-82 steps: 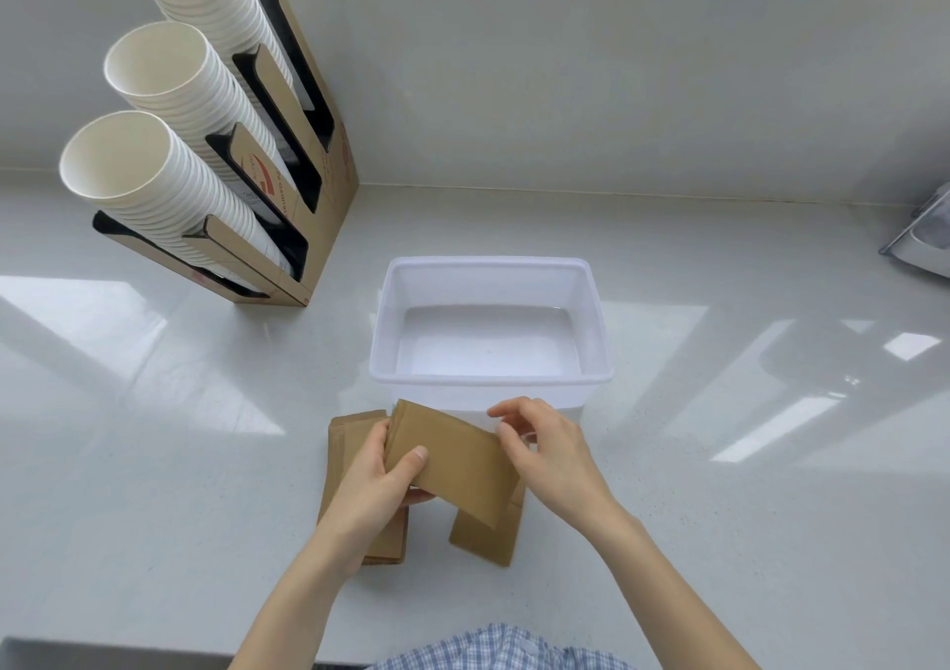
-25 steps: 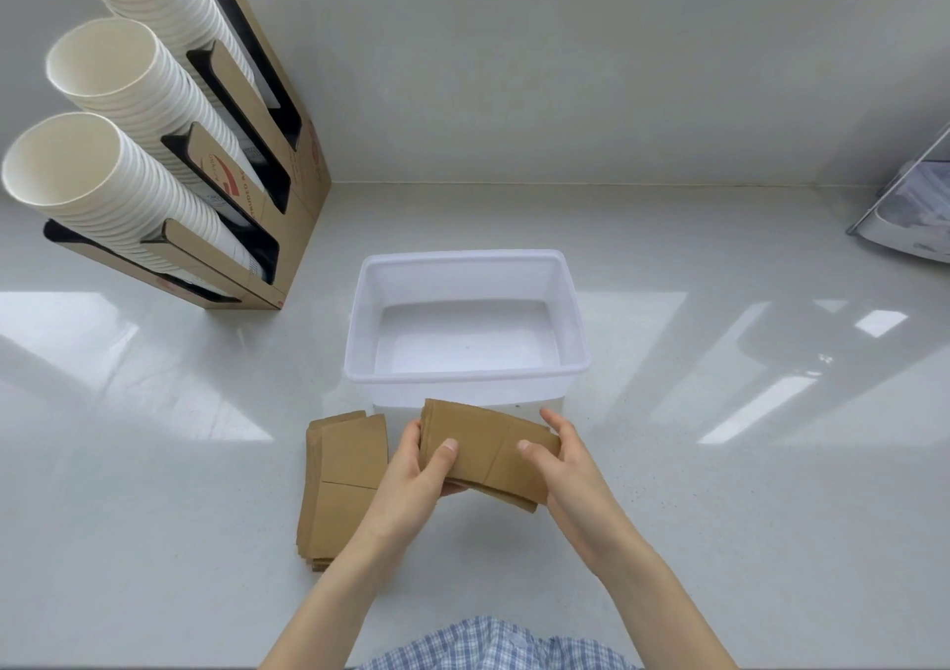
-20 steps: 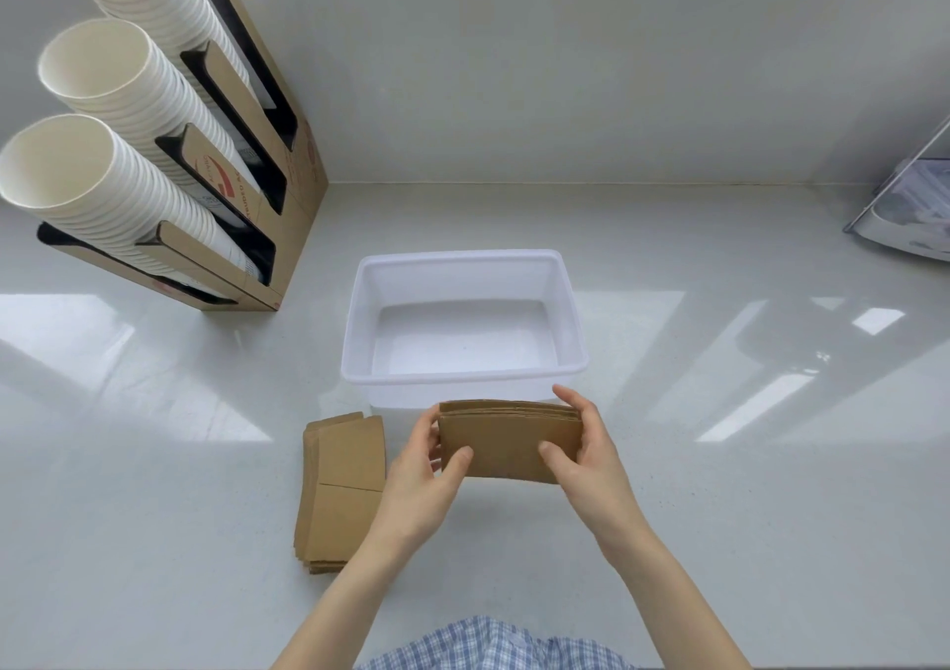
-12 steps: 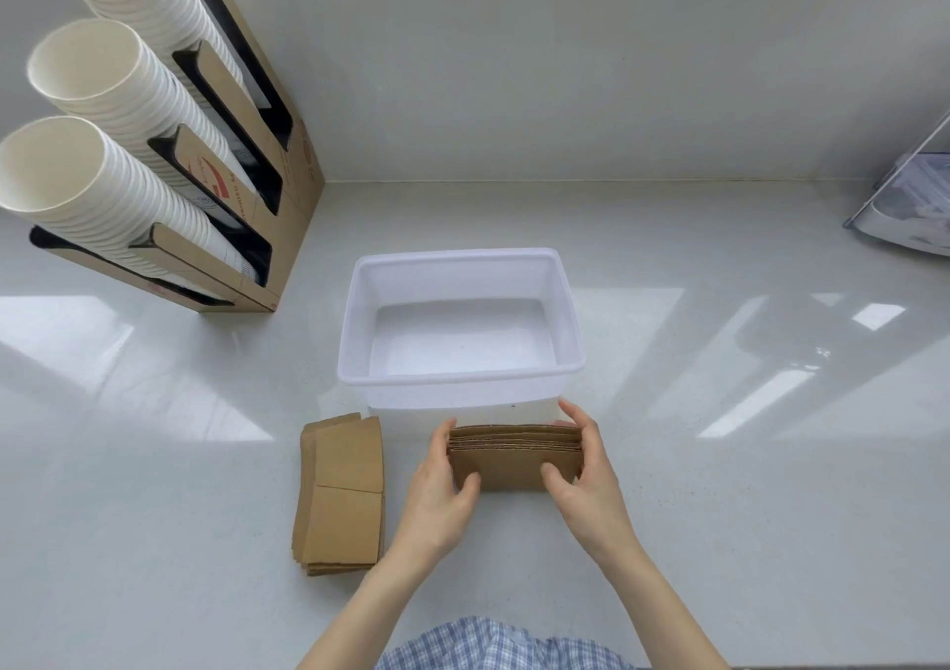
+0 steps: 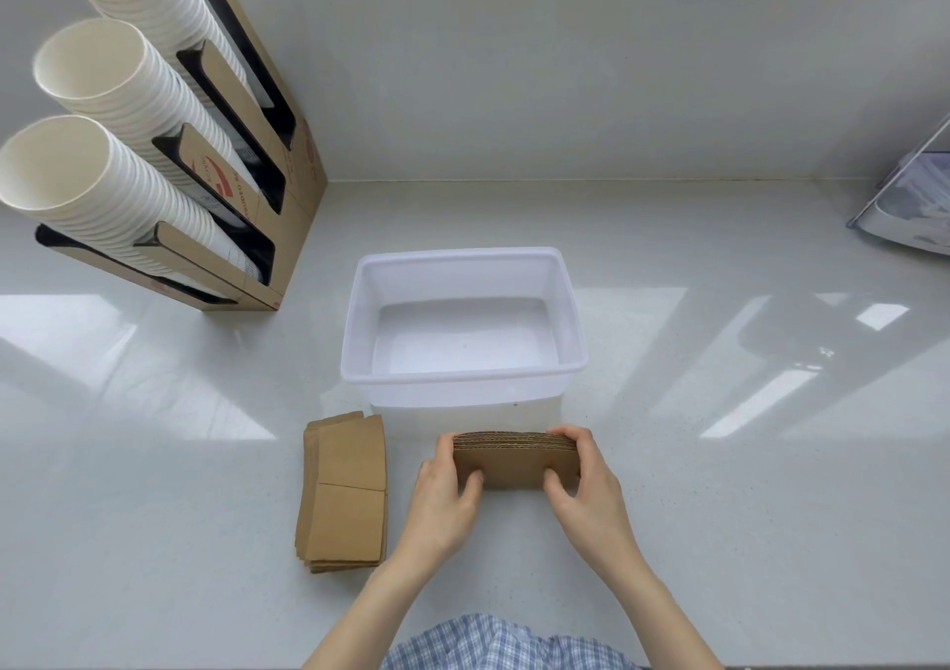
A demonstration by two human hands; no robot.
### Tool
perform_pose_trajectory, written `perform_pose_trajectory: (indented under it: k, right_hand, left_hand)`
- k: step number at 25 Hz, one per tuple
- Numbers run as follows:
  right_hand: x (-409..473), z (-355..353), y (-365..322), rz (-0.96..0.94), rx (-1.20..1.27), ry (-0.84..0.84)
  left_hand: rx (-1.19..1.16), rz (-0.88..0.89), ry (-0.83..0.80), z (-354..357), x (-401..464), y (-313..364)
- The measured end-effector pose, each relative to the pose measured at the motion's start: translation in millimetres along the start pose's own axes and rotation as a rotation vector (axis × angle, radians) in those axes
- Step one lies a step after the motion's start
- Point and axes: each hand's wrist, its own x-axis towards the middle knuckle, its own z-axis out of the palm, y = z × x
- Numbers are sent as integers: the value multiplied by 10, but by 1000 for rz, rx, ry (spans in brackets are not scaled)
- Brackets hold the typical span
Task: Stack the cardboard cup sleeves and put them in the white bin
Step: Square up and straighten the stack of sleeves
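Observation:
A squared-up stack of brown cardboard cup sleeves (image 5: 514, 464) stands on its long edge on the counter, just in front of the white bin (image 5: 465, 376). My left hand (image 5: 446, 502) grips its left end and my right hand (image 5: 586, 489) grips its right end, thumbs on the near face. The bin is a white plastic tub with nothing inside. A second pile of flat sleeves (image 5: 344, 489) lies on the counter to the left of my hands, untouched.
A cardboard dispenser (image 5: 267, 170) with three tilted columns of white paper cups (image 5: 103, 176) stands at the back left. A grey object (image 5: 915, 206) sits at the right edge. The counter (image 5: 745, 464) is glossy white, with a wall behind.
The loose, fanned sleeves in my hands have been squared into one neat stack and lowered onto its edge on the counter. The pile at the left has not moved.

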Motion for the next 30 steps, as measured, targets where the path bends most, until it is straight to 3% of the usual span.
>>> perform_pose_trajectory:
  k: [7,18,26,30]
  right_hand:
    - [13,-149,-112,23,77,-72]
    - [6,10,-498,32,254,-299]
    - [148,174,-871,-59,219,-472]
    - [156,356,-936,24,239,-515]
  left_hand:
    - [-8,85,-66,-260,-49,196]
    - [-437,-2,156,-720,-84,281]
    - [-421,39,90,-1049,-135,222]
    - [-448,2,171,-1170,-150,138]
